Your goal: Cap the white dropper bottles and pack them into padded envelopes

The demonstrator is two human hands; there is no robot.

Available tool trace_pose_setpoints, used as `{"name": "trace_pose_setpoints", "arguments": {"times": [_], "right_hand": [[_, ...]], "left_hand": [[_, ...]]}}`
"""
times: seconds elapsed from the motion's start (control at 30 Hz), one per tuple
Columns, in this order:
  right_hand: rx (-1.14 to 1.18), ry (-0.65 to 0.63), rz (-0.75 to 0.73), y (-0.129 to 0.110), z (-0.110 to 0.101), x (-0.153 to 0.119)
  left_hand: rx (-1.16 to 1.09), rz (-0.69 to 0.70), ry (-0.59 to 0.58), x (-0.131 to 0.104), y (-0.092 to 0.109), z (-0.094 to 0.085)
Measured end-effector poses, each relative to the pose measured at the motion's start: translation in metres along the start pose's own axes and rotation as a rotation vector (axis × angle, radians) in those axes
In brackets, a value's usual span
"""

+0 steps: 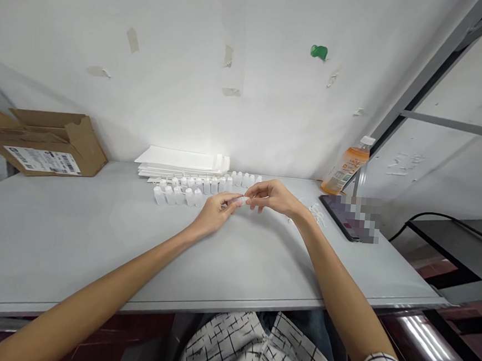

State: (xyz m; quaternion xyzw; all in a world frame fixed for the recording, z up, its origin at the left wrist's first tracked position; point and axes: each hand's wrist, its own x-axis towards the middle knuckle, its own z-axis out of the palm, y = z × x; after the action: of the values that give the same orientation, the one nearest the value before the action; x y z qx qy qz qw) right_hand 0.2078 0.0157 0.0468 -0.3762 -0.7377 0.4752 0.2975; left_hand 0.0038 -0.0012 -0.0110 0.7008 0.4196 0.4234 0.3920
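Note:
Above the middle of the table, my left hand (217, 212) is closed around a small white plastic bottle (240, 201), which lies roughly sideways in the fingers. My right hand (271, 197) pinches at the bottle's right end, where its cap sits; the fingers partly hide it. Behind and left of my hands stand rows of similar small white bottles (189, 197), upright and close together. To the right of my right hand lies a loose pile of thin white pieces (317, 214), too small to make out fully.
A stack of flat white cartons or sheets (180, 159) lies against the wall. An open cardboard box (52, 143) stands at the back left. On the right are an orange drink bottle (347, 168) and a phone or tablet (342, 217). The grey table (94, 247) has a front edge near my body.

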Motion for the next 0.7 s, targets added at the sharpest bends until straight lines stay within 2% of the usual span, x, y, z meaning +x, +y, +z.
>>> {"name": "trace_pose_setpoints", "arguments": {"times": [0.1,0.47,0.57,0.7], "right_hand": [[0.033,0.001,-0.006,-0.002,0.002,-0.001],[0.014,0.084,-0.063,0.007,0.012,0.005],[0.059,0.097,-0.086,0.006,0.015,0.004],[0.158,0.104,-0.086,0.004,0.020,0.004]], "left_hand": [[-0.102,-0.058,-0.002,0.001,0.001,-0.002],[-0.225,-0.041,-0.019,-0.002,0.008,0.000],[-0.132,0.024,0.009,-0.003,0.010,-0.002],[0.151,0.242,0.081,-0.003,0.009,-0.006]]}}
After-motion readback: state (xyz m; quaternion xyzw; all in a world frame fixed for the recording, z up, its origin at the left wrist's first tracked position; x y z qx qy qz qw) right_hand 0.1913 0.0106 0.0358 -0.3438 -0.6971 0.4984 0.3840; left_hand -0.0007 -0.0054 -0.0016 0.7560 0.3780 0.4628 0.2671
